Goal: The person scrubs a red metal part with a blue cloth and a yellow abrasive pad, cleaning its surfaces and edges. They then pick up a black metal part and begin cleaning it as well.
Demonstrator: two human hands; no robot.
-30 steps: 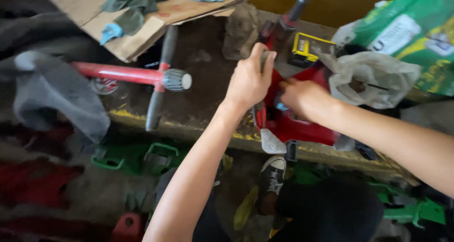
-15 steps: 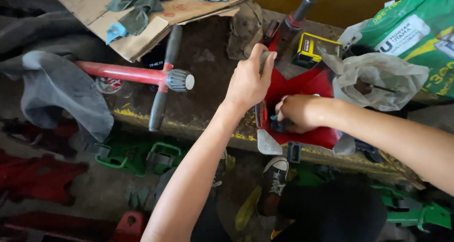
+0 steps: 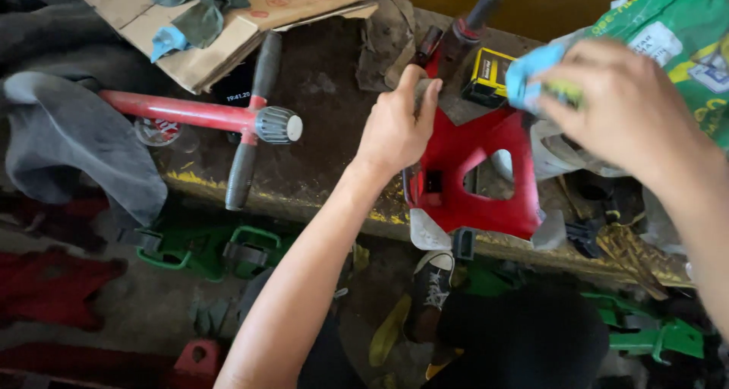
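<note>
My left hand (image 3: pixel 395 127) grips the upper left edge of a red metal bracket (image 3: pixel 471 180) that lies on a dirty workbench (image 3: pixel 326 138). The bracket has cut-out windows and grey end pieces at its near corners. My right hand (image 3: pixel 623 108) is raised above the bracket's right side, close to the camera, and pinches a light blue cloth (image 3: pixel 528 74) between its fingers. A black rod (image 3: pixel 474 13) rises from the bracket's far end.
A red T-shaped tool with black grips (image 3: pixel 243 123) lies at left beside a grey rag (image 3: pixel 76 146). Cardboard with rags (image 3: pixel 228 9) sits at the back. A yellow-black box (image 3: pixel 486 74), a plastic bag (image 3: pixel 577 157) and a green sack (image 3: pixel 676 39) stand at right. Green and red parts (image 3: pixel 205 248) litter the floor.
My right hand lifted off the red bracket's middle and rose up to the right, now holding the blue cloth. My left hand stayed on the bracket's edge.
</note>
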